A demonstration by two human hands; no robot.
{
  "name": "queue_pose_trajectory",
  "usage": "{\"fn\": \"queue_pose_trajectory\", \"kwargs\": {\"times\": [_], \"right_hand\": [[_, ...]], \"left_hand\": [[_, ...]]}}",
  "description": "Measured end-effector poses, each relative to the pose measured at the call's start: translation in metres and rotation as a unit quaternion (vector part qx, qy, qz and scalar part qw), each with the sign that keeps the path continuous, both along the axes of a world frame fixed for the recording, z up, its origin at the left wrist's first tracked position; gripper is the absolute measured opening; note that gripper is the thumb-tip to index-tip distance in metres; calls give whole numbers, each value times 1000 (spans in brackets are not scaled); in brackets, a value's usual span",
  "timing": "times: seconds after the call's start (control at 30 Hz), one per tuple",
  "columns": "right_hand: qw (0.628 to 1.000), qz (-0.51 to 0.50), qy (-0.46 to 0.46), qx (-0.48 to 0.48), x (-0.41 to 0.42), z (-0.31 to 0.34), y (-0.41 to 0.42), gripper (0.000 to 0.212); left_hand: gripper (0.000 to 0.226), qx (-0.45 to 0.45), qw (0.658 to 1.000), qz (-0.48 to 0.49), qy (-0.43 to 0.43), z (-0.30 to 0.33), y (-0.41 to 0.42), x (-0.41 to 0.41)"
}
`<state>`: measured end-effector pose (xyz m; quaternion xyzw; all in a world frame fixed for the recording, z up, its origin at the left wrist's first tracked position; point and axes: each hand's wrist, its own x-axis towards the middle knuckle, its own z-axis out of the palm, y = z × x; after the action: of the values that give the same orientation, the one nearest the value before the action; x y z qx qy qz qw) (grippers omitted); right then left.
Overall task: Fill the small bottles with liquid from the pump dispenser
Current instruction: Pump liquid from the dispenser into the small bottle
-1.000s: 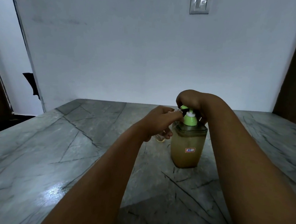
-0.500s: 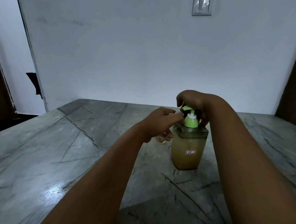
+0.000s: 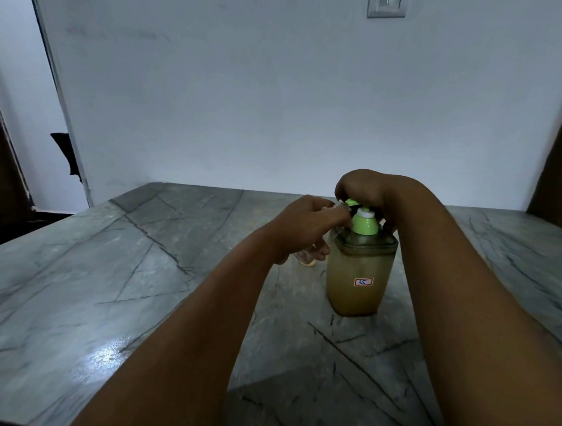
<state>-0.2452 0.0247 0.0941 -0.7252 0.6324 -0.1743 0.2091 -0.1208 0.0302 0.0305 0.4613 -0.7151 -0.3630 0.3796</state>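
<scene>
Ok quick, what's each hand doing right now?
Left hand: closed around a small clear bottle, held up at the pump spout.
Right hand: curled over the green pump head of the dispenser.

Pump dispenser (image 3: 360,275): squarish translucent bottle, upright, filled nearly to shoulder with cloudy tan liquid; small white sticker with red border on front face; darker clear collar at top; light green pump neck with white ring above it; green pump head mostly covered.

Small bottle (image 3: 310,256): clear, just left of dispenser, raised off surface, mouth up at dispenser's spout; only base and a bit of neck visible, rest hidden; fill level cannot tell.
</scene>
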Motion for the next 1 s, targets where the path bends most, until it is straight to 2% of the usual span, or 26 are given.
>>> {"fn": "queue_pose_trajectory", "kwargs": {"times": [0.13,0.23,0.3,0.4,0.47,0.57,0.67,0.87,1.0], "right_hand": [[997,-10,-75,11,-2,5,-4,22],[988,-13,-152,17,-7,4,-13,35],[975,-5,-217,-41,-6,4,-17,32],[928,1,-332,-169,-2,7,-21,29],[905,5,-353,-239,1,7,-24,35],[895,14,-339,-291,3,8,-25,39],[912,47,-337,-228,1,6,-27,41],[954,76,-187,-222,2,-3,-33,54],[969,87,-138,-188,2,-3,-32,53]], "left_hand": [[21,-6,1000,1,0,1,0,0],[22,-8,1000,-3,-2,0,0,0],[23,-8,1000,-1,-6,0,0,0],[22,-9,1000,2,-9,0,0,0],[21,-12,1000,-1,-9,1,1,-1],[21,-11,1000,-4,-8,0,1,-1],[20,-12,1000,-6,-4,0,2,0],[20,-9,1000,-6,3,0,2,0],[17,0,1000,-8,1,1,3,1]]}}
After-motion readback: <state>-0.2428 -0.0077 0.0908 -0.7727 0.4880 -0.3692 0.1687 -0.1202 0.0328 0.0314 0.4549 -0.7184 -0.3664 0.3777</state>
